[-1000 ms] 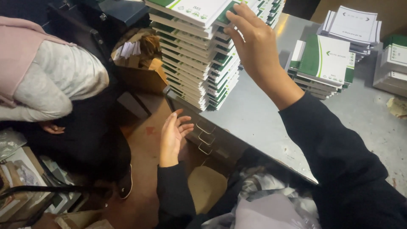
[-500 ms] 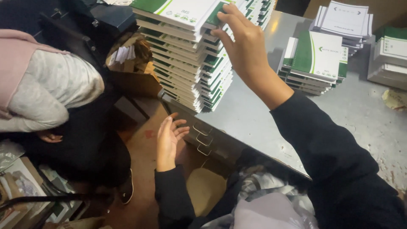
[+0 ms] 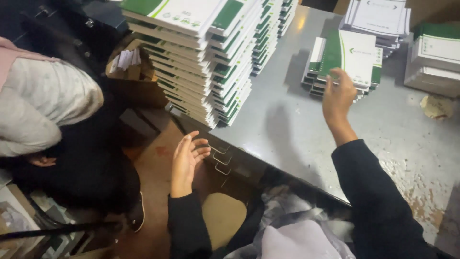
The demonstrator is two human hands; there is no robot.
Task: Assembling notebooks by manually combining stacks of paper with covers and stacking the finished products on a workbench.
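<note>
My right hand (image 3: 338, 98) hovers over the grey metal table (image 3: 287, 124), fingers apart and holding nothing, right beside a low stack of green and white notebooks (image 3: 352, 60). My left hand (image 3: 188, 160) hangs open below the table's front edge, in front of metal handles (image 3: 221, 160). A tall stack of green and white notebooks (image 3: 206, 57) stands on the table's left end, above my left hand.
Another person in a pale and pink top (image 3: 40, 103) crouches at the left on the floor. More notebook piles (image 3: 433, 57) (image 3: 378, 17) sit at the table's back right. A cardboard box (image 3: 127, 64) with papers lies behind the tall stack.
My right hand has left the top of the tall stack and swung right and down toward the low stack. My left hand has hardly moved.
</note>
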